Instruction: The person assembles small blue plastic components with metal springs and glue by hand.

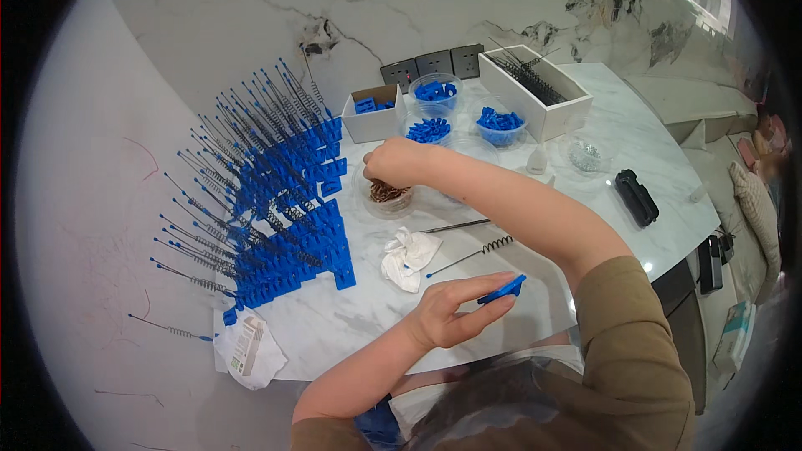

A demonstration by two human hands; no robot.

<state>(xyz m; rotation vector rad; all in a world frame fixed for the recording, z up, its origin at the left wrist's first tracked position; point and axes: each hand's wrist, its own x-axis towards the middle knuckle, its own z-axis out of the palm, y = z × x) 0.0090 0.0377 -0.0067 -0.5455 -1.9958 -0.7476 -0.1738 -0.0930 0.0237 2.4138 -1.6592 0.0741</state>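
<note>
My left hand (455, 314) pinches a small flat blue plastic piece (505, 289) between thumb and fingers, above the near part of the table. My right hand (396, 162) reaches across to a clear round tub (389, 205) of small copper-brown metal parts (388, 191). Its fingers are bent together over the tub's rim; what they pinch, if anything, is hidden. Between the hands lie a black coil spring with a blue tip (472, 257), a dark thin rod (455, 225) and a crumpled white tissue (408, 259).
Many blue bases with upright springs (284, 225) crowd the left side. Farther back stand a white box of blue parts (373, 121), tubs of blue pieces (500, 123), a long white box of black springs (539, 104) and power sockets (434, 63). A black case (637, 198) lies right.
</note>
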